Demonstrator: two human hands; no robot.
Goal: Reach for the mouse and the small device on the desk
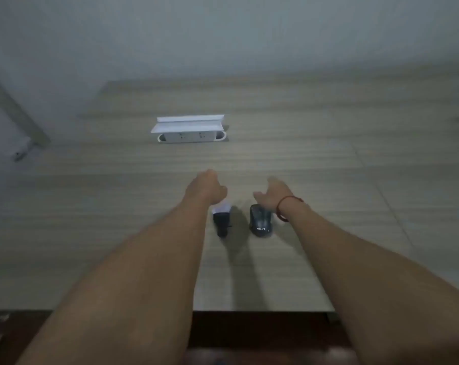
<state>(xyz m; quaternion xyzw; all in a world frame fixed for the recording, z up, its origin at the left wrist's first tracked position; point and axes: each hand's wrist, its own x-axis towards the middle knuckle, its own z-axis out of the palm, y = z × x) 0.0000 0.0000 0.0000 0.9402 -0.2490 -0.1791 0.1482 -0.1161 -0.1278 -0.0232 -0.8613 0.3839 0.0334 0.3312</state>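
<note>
Both forearms extend from the near desk (328, 159) edge. The left hand (206, 188) hovers with fingers curled, apparently empty, just beyond a small black item (221, 221) with a white end, blurred. The right hand (272, 193), fingers loosely spread, holds nothing above the mouse (260, 219). Lower each hand squarely before gripping. A socket box (190, 130), flap raised, sits well beyond; nothing obstructs.
</note>
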